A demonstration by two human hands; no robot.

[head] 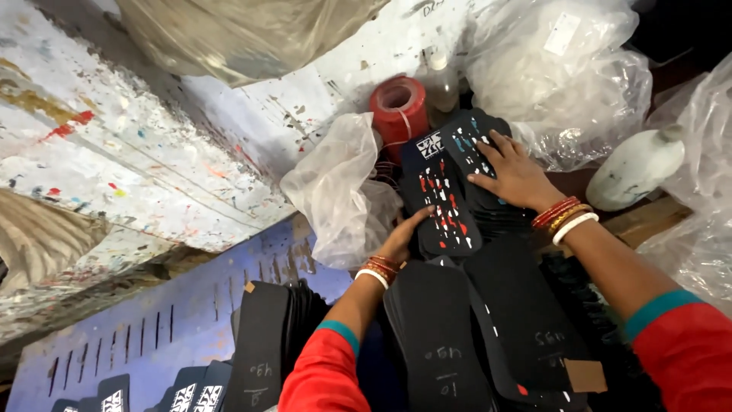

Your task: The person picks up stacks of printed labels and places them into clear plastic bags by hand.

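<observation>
Head view shows the right hand (pixel 515 174) lying flat and open, fingers spread, pressing on top of a stack of black sole cutouts (pixel 476 152) with blue and white marks. It grips nothing; it just holds the stack down. The left hand (pixel 402 238) is loosely open too, with its fingers against the near edge of another black sole cutout (pixel 444 204), the one with red and white marks, just beside the first stack. Both wrists wear red and gold bangles (pixel 563 217). To do this well, I think the flat hand should keep the stack steady while the other hand squares up the edges, so no piece slides off. Near the wrists lie more plain black soles (pixel 438 336) with chalk marks. Behind the stack stand a red tape roll (pixel 398 107) and a crumpled clear plastic bag (pixel 339 187). A white bottle (pixel 637 164) lies by the right edge. How tall the stack is stays hidden, and the left fingertips are tucked out of sight.
</observation>
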